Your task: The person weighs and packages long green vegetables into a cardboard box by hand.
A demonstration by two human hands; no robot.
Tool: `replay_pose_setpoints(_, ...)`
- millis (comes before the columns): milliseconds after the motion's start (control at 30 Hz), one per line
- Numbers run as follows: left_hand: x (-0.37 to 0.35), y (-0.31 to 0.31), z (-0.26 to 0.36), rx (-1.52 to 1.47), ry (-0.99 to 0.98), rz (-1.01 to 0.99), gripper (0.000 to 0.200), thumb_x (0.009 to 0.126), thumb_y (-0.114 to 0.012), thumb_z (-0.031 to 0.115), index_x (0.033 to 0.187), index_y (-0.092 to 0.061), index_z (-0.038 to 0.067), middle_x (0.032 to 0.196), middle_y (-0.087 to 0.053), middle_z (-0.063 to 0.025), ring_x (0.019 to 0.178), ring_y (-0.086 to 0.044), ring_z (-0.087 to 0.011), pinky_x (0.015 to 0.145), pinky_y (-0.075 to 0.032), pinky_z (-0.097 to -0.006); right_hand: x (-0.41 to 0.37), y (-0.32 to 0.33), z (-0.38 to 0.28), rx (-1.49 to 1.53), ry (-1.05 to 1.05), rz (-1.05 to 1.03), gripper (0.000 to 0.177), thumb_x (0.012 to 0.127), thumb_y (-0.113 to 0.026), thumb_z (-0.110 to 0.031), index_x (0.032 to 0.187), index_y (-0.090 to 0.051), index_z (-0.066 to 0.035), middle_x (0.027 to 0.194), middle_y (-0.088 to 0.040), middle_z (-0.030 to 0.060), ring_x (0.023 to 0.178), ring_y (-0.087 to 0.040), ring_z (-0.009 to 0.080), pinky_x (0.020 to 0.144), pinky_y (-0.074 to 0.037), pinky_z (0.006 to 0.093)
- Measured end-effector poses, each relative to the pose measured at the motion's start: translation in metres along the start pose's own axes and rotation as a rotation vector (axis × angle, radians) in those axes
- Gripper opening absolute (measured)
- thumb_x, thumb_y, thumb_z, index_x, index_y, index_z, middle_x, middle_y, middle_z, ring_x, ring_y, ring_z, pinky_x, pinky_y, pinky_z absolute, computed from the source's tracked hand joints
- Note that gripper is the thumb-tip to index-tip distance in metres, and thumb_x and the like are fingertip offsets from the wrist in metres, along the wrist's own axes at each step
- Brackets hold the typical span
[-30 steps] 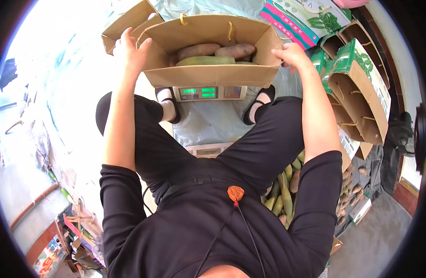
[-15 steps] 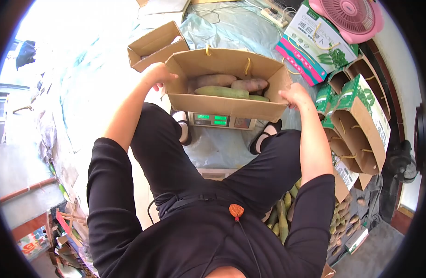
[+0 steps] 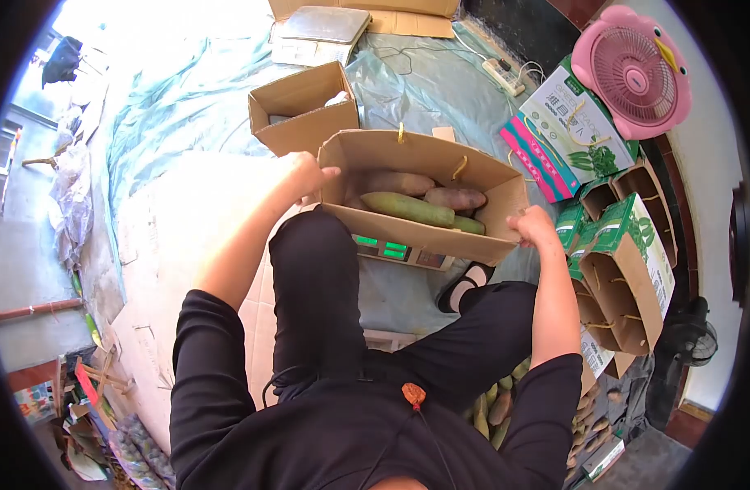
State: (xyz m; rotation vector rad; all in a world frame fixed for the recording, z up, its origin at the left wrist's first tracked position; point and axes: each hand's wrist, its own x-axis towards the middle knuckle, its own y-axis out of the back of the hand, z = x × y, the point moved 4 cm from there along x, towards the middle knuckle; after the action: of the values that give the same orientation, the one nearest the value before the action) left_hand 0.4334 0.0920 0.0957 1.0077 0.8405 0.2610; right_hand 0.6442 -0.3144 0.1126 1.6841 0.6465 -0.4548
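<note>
Both hands are on the carton (image 3: pixel 428 237), just above the middle of the frame, open side up! At its left end, the left hand (image 3: pixel 305 177) lays its thumb over the rim, the other fingers curled down outside and partly hidden, the cardboard wall caught between. Across to the right end, where the right hand (image 3: pixel 534 226) has its fingers closed in a neat pinch on the edge. And look inside: a long green radish (image 3: pixel 407 208) lies along the near wall, with reddish roots (image 3: pixel 456 198) packed behind it. Below that wall, the scale (image 3: pixel 395 251) peeks out, digits glowing green. Just behind the carton's left end, a small box (image 3: pixel 289 131), open-topped. Up in the upper right, a pink fan (image 3: pixel 634 79); down the right side, green-printed boxes (image 3: pixel 646 220), and lower right, a heap of radishes (image 3: pixel 499 408).
</note>
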Motion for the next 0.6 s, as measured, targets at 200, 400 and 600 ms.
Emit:
replay_pose_setpoints(200,-0.023,0.000,0.007,-0.179,0.043,-0.212,0.040,0.084,-0.053,0.023,0.093,-0.058,-0.016,0.074,-0.065,-0.0215,0.057,-0.068,-0.0304,0.050,-0.057,-0.0379,0.004,-0.001,-0.004,-0.019,0.031,0.083,0.033,0.075,-0.066,-0.032,0.082,-0.067,0.000,0.065,-0.066,0.0124,0.056,-0.066,0.0231,0.061,-0.051,0.0352)
replay_pose_setpoints(400,-0.024,0.011,-0.009,-0.330,-0.039,-0.122,0.030,0.079,-0.051,0.016,0.087,-0.064,-0.010,0.076,-0.068,-0.0197,0.057,-0.068,-0.0259,0.057,-0.056,-0.0329,0.000,0.011,-0.029,-0.160,0.157,0.213,0.031,0.073,-0.062,-0.030,0.086,-0.069,-0.003,0.075,-0.067,0.0188,0.077,-0.067,0.0335,0.071,-0.051,0.0433)
replay_pose_setpoints(600,0.010,0.012,-0.104,-0.562,0.015,0.020,0.031,0.081,-0.053,0.020,0.088,-0.061,-0.009,0.076,-0.061,-0.0154,0.046,-0.061,-0.0252,0.040,-0.052,-0.0340,-0.021,0.021,-0.123,-0.224,0.299,0.282,0.032,0.070,-0.057,-0.025,0.089,-0.070,-0.003,0.091,-0.067,0.0228,0.088,-0.066,0.0369,0.075,-0.050,0.0462)
